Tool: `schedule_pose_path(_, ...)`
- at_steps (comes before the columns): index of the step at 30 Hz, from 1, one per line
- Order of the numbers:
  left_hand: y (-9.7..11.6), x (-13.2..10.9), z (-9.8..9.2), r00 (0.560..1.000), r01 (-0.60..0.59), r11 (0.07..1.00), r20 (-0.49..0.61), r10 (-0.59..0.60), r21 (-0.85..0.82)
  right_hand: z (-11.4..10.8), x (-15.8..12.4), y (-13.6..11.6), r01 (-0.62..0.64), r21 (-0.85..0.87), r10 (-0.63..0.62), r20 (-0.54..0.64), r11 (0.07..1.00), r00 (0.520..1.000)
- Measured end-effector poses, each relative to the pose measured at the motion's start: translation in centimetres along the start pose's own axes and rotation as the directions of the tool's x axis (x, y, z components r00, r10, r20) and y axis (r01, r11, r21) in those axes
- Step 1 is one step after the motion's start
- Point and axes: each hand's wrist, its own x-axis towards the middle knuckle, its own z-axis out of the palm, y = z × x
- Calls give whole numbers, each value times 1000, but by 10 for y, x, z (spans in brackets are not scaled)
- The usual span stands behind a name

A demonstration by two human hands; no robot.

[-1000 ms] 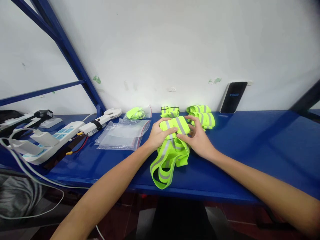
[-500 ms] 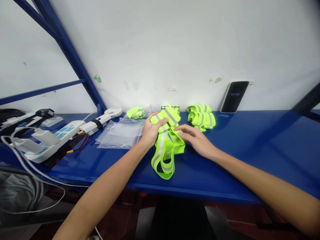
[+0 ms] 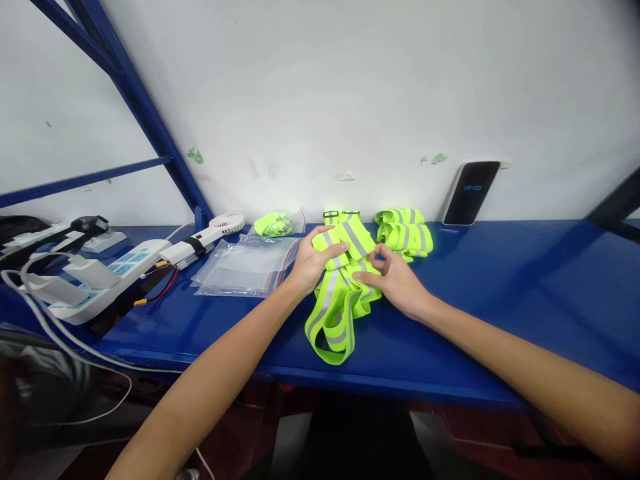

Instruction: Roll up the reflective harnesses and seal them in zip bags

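Left hand (image 3: 308,264) and right hand (image 3: 401,285) pinch a neon-yellow, grey-striped fabric strap (image 3: 344,284).
Behind, a clear plastic zip bag (image 3: 299,223) holds a neon-yellow bundle (image 3: 273,225).

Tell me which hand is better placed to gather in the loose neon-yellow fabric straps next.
Probably the right hand: it touches the loose straps, while the left hand is occupied gripping the folded, grey-striped neon-yellow fabric bundle.

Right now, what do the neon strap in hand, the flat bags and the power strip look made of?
Neon strap: likely synthetic fabric, matte with grey stripes; it bends in soft loops.
Flat bags: likely clear plastic film, glossy; highlights and wrinkles.
Power strip: probably hard white plastic, smooth; rigid, even body.
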Motion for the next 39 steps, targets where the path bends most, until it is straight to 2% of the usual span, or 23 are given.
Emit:
schedule_pose_path(4, -1, -2, -2, 996, -58, 993, 75, 50, 106, 2, -1, 0, -59, 49, 64, -98, 997, 993)
schedule_pose_path(6, -1, -2, -2, 992, -101, 980, 98, 84, 173, 2, -1, 1, -58, 52, 64, -107, 997, 992)
schedule_pose_path(9, 0, -3, -2, 976, -200, 940, 141, 166, 278, 1, 1, 1, -82, 127, 87, -36, 989, 996)
schedule_pose_path(13, 1, -4, -3, 945, -310, 878, 219, 243, 365, -2, 3, -3, -187, 217, 179, 57, 958, 982)
schedule_pose_path(18, 0, -7, -3, 931, -340, 842, 278, 238, 419, -9, 2, -9, -302, 348, 248, 190, 888, 950)
schedule_pose_path(21, 1, -9, -1, 919, -360, 821, 318, 232, 443, -11, 2, -10, -333, 384, 262, 227, 861, 938)
schedule_pose_path(27, 7, -15, -1, 875, -430, 766, 429, 223, 478, -8, 2, -10, -303, 367, 259, 165, 879, 952)
schedule_pose_path(30, 9, -18, -3, 818, -473, 795, 525, 236, 379, -7, 2, -10, -239, 384, 213, 110, 892, 971)
schedule_pose_path(32, 9, -18, -3, 799, -480, 813, 548, 249, 330, -7, 2, -10, -181, 397, 167, 71, 900, 983)
schedule_pose_path(34, 8, -18, -2, 827, -465, 816, 498, 262, 343, -8, 2, -10, -134, 408, 131, 37, 903, 991)
schedule_pose_path(36, 5, -16, -1, 876, -414, 835, 408, 257, 363, -8, 3, -11, -98, 410, 105, 5, 907, 994)
schedule_pose_path(39, 1, -14, 0, 933, -269, 908, 320, 163, 322, -10, 4, -13, -36, 394, 57, -41, 918, 998)
